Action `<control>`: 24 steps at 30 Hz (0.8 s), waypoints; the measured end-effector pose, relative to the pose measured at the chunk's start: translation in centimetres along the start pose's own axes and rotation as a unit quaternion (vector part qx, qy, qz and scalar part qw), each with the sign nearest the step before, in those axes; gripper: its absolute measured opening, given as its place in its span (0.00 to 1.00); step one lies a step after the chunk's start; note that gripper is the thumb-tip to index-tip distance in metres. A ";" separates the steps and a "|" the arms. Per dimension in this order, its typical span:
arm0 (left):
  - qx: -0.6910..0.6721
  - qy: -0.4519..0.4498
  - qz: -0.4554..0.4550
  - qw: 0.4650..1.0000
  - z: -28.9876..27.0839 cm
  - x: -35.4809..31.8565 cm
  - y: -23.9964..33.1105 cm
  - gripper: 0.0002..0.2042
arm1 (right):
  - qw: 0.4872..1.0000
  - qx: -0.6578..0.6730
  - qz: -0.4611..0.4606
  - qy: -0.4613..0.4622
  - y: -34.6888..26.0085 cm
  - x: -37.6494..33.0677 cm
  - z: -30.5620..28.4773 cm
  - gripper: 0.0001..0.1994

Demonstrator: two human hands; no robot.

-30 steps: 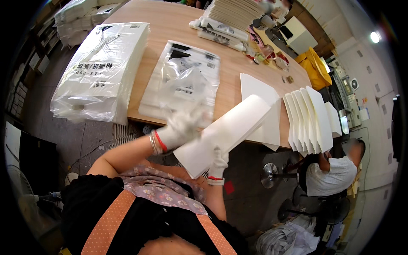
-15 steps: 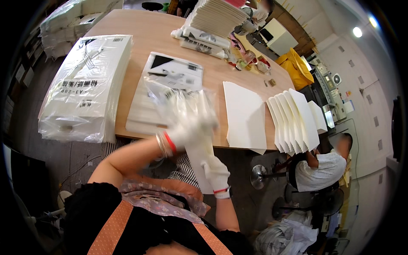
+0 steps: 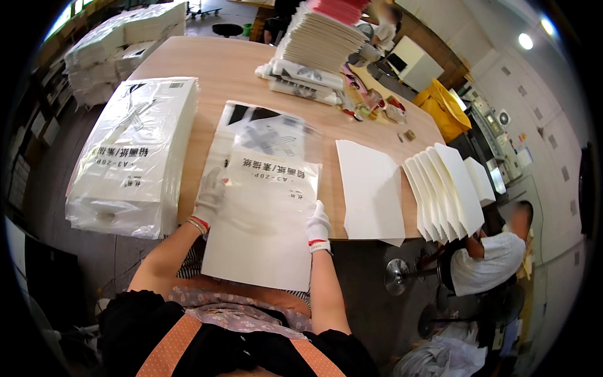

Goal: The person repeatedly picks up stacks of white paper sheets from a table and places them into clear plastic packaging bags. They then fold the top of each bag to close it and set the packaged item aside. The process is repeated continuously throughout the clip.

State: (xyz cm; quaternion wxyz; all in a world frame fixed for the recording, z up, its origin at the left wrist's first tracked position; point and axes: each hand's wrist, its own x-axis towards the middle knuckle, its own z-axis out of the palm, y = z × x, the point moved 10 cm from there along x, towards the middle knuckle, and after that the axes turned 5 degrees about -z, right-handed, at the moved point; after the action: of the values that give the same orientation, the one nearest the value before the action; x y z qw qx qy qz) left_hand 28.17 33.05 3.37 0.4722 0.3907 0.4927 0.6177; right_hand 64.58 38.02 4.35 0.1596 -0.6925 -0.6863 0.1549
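A white stack of drawing paper (image 3: 257,251) lies in front of me, its near end jutting past the table edge over my lap. Its far part is in or under a clear printed plastic bag (image 3: 273,135); exactly how deep I cannot tell. White gloves cover both hands. My left hand (image 3: 210,193), slightly blurred, is closed along the stack's left edge. On the opposite edge my right hand (image 3: 318,225) grips the paper, thumb uppermost. Beneath lie more flat printed bags, mostly covered.
Left of me stands a tall pile of bagged paper packs (image 3: 125,157). To the right lie a white sheet stack (image 3: 370,188) and fanned paper bundles (image 3: 440,188). Farther back are a tall paper pile (image 3: 320,44) and small clutter (image 3: 377,103). A seated person (image 3: 490,257) works at right.
The paper has come up from a steep tilt by my lap to lie flat at the bag. My left hand has moved left to its edge, my right hand up along the other side.
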 end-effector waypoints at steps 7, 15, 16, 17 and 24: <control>0.243 0.064 -0.093 0.963 -2.8 -10.0 0.6 0.11 | 0.977 0.090 -0.152 -0.118 -0.3 -9.7 2.8 0.39; 0.211 -0.183 -0.206 0.938 -4.6 -28.7 -1.2 0.10 | 0.906 0.356 -0.146 -0.179 -5.5 -28.4 -2.3 0.31; -0.020 -0.115 -0.384 0.916 -5.4 -32.1 -4.1 0.13 | 0.906 0.350 -0.151 -0.182 -5.2 -29.8 -1.6 0.30; -0.027 -0.166 -0.325 0.931 -3.9 -31.3 -2.5 0.15 | 0.914 0.337 -0.154 -0.166 -4.2 -30.8 -1.0 0.29; 0.087 -0.077 -0.201 0.973 -1.2 -25.4 9.1 0.08 | 0.948 0.260 -0.113 -0.144 -0.2 -29.1 -3.7 0.24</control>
State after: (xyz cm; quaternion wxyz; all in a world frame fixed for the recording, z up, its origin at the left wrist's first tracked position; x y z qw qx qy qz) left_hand 31.51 7.56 11.61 0.5878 0.3695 0.5748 0.4330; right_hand 65.75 8.90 7.64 0.2501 -0.5153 -0.7115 0.4071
